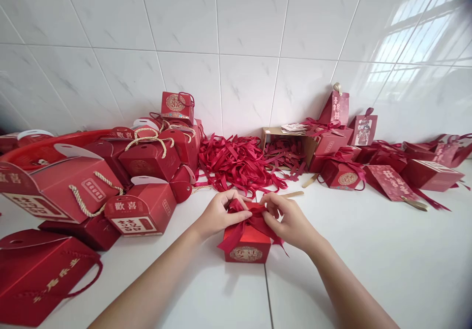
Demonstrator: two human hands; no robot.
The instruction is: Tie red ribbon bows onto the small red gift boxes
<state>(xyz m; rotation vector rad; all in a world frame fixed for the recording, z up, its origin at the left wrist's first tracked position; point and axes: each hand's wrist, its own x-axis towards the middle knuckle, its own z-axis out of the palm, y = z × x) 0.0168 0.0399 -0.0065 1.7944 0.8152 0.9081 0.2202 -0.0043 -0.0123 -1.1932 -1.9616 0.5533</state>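
Observation:
A small red gift box [248,254] with a gold round emblem stands upright on the white table in front of me. Dark red ribbon [235,235] forms a bow on its top, with tails hanging over the front and the right side. From the left, my left hand [223,215] pinches one loop of the bow between thumb and fingers. My right hand [286,219] has its fingers closed on the other side of the bow. Part of the knot is hidden behind the fingers.
Behind the box lies a heap of loose red ribbons [236,162] beside an open carton [271,131]. Stacked red boxes with rope handles [142,206] stand at left. More ribboned boxes [341,174] and a flat red card [391,182] are at right, before a tiled wall.

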